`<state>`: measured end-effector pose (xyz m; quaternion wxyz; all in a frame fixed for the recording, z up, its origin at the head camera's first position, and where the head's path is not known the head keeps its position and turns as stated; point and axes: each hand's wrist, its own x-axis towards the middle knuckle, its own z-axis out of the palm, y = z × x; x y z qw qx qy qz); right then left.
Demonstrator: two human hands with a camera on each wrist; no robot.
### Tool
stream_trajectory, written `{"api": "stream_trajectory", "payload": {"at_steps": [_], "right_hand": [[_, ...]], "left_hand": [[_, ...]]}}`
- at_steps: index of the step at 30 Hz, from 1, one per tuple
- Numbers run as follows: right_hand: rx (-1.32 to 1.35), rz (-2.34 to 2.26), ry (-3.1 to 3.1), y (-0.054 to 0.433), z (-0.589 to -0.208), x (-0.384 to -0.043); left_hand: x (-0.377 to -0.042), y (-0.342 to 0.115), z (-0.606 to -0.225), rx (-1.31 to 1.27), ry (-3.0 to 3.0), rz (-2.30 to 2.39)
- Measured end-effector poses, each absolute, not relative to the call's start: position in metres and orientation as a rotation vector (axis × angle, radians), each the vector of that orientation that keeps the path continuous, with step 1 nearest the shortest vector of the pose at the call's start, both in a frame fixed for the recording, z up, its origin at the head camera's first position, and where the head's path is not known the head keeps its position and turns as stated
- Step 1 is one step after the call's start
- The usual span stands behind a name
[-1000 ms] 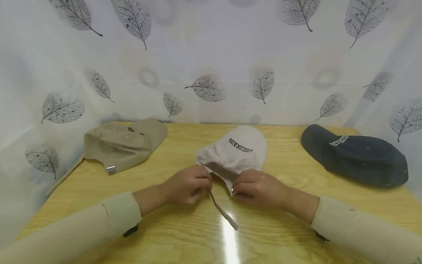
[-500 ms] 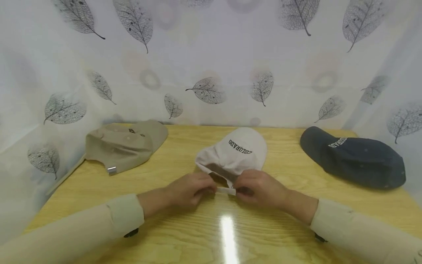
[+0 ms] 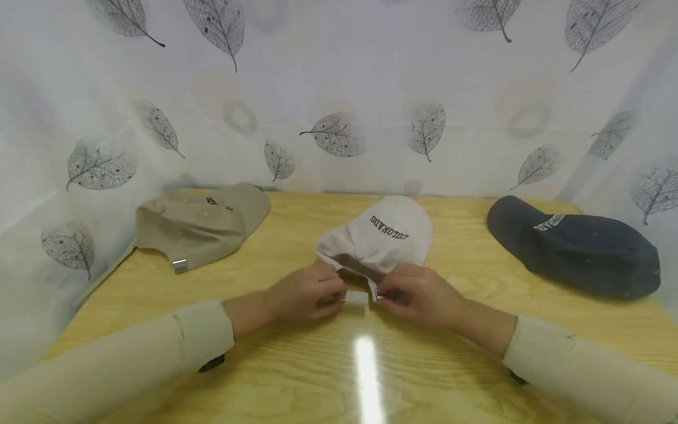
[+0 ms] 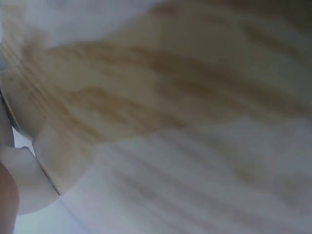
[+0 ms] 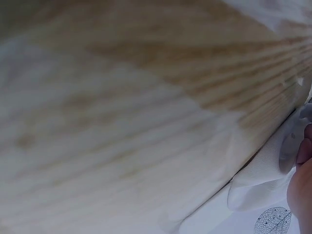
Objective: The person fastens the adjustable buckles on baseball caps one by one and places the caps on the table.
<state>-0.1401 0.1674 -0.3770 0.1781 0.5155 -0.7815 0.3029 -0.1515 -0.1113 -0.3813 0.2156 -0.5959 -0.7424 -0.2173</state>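
A pale baseball cap [image 3: 394,227] lettered COLORADO lies mid-table in the head view, its back opening facing me. My left hand [image 3: 304,294] pinches its strap [image 3: 356,297], whose free end points right. At the other side of the opening, my right hand [image 3: 421,294] grips the cap's edge at the small metal buckle [image 3: 378,294]. A narrow gap separates strap tip and buckle. In the left wrist view, part of the left hand [image 4: 7,200] shows beside the pale cap [image 4: 31,180]. The right wrist view catches the right hand [image 5: 300,187] by the cap's fabric [image 5: 263,173].
A beige cap [image 3: 196,229] with a metal buckle lies at the table's left, its strap trailing over the edge. To the right rests a dark navy cap [image 3: 577,250]. Behind the wooden table [image 3: 254,371] hangs a leaf-patterned curtain [image 3: 371,76].
The strap first hung loose toward me, then was brought across to the buckle. Now its tip stands slightly left of the buckle, with the left hand pinching it.
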Motion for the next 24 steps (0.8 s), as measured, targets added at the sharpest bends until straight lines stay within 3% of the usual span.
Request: {"api": "stream_trajectory", "payload": {"at_steps": [24], "right_hand": [[1.461, 0.827, -2.15, 0.165, -0.368, -0.135]], "left_hand": [[-0.152, -0.105, -0.375, -1.619, -1.79, -0.581]]}}
